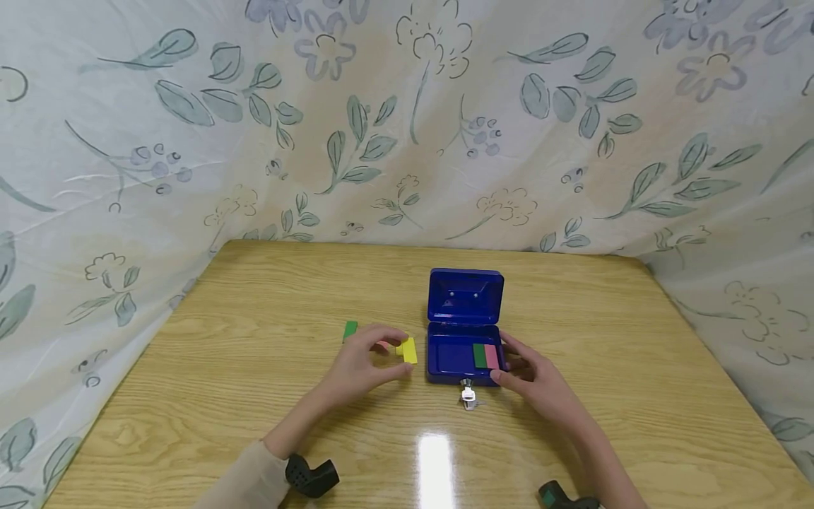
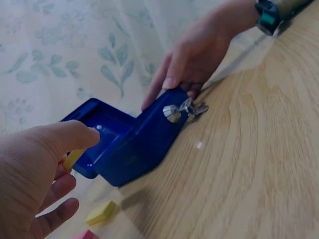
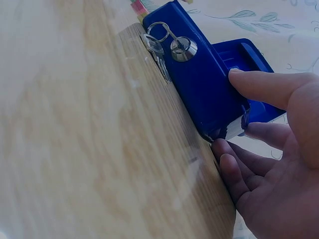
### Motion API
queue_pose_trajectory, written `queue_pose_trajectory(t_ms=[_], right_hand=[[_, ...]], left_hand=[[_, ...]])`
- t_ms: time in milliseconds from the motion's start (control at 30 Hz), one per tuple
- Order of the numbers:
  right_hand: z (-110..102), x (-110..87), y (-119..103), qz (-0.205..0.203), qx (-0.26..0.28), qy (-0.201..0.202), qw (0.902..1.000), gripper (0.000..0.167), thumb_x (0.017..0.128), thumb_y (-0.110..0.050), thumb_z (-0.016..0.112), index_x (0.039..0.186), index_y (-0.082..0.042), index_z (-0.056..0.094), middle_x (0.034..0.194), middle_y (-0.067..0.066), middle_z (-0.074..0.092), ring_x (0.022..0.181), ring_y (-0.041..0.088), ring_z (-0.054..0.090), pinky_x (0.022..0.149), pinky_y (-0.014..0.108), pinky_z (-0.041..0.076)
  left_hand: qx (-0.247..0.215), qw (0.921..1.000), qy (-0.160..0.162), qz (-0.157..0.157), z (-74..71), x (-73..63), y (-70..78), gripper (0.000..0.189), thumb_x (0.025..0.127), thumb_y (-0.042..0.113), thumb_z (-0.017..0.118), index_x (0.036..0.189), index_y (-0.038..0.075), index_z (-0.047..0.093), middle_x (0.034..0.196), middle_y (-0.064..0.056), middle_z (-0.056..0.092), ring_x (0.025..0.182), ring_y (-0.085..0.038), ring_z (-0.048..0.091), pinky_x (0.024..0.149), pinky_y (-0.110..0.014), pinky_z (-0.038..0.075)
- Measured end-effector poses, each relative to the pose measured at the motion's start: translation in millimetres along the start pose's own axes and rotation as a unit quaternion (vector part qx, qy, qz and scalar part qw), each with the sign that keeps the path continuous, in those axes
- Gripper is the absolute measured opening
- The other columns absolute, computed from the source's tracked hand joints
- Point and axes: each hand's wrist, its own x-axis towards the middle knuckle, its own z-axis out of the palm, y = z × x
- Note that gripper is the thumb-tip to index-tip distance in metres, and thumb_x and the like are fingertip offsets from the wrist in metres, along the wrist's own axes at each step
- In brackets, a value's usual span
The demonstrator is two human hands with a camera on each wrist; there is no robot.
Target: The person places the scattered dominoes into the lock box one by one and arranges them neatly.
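Observation:
My left hand [image 1: 367, 364] pinches a yellow block [image 1: 410, 350] between thumb and fingers, left of the blue cash box [image 1: 433, 364]. The box stands with its lid [image 1: 466, 297] raised. Inside, at the right end, a green block [image 1: 480, 355] and a pink block [image 1: 492, 356] lie side by side. My right hand [image 1: 537, 378] grips the box's right end, thumb at the front rim and fingers along the side. Below the left hand, a second yellow block [image 2: 101, 213] lies on the table, with part of a pink block [image 2: 84, 234] beside it.
Keys on a ring [image 1: 468, 398] hang from the lock at the box's front. Another green block [image 1: 350, 330] lies behind the left hand. The wooden table [image 1: 254, 297] meets a floral cloth [image 1: 381, 127] at its back and sides.

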Motion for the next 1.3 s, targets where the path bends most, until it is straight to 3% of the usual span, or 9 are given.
queue_pose_trajectory(t_ms=[333,667,1000,1300], right_hand=[[-2,1.3,1,-0.003,0.014,-0.004,0.9999,0.072,0.091,-0.029,0.073,0.153,-0.02,0.037,0.142,0.018,0.048,0.105,0.03,0.056,0.084,0.037,0.048],[-1,1.2,-1,-0.005,0.013,-0.001,0.9999,0.071,0.091,-0.03,0.073,0.153,-0.02,0.038,0.14,0.017,0.049,0.105,0.029,0.056,0.085,0.038,0.048],[0,0.1,0,0.01,0.004,0.001,0.9999,0.073,0.092,-0.033,0.072,0.154,-0.02,0.035,0.143,0.018,0.047,0.107,0.028,0.055,0.086,0.039,0.048],[-1,0.8,1,0.007,-0.006,-0.003,1.0,0.071,0.093,-0.033,0.071,0.154,-0.023,0.036,0.141,0.015,0.048,0.109,0.03,0.054,0.088,0.038,0.047]], left_hand=[[-0.013,0.9997,-0.008,-0.018,10.2,12.7,9.2,0.038,0.082,0.022,0.083,0.115,0.011,0.069,0.111,0.002,0.064,0.097,-0.028,0.061,0.078,-0.043,0.055],[0.003,0.9996,-0.005,-0.027,28.8,24.6,6.3,0.036,0.082,0.025,0.083,0.112,0.013,0.068,0.113,0.004,0.065,0.107,-0.02,0.059,0.079,-0.038,0.055],[0.027,0.9962,-0.007,-0.083,45.1,32.1,5.8,0.037,0.081,0.03,0.083,0.111,0.014,0.069,0.113,0.006,0.064,0.106,-0.023,0.054,0.087,-0.04,0.048],[0.049,0.9938,-0.015,-0.098,51.6,43.1,4.5,0.038,0.08,0.032,0.083,0.111,0.015,0.069,0.115,0.004,0.065,0.113,-0.019,0.054,0.096,-0.041,0.043]])
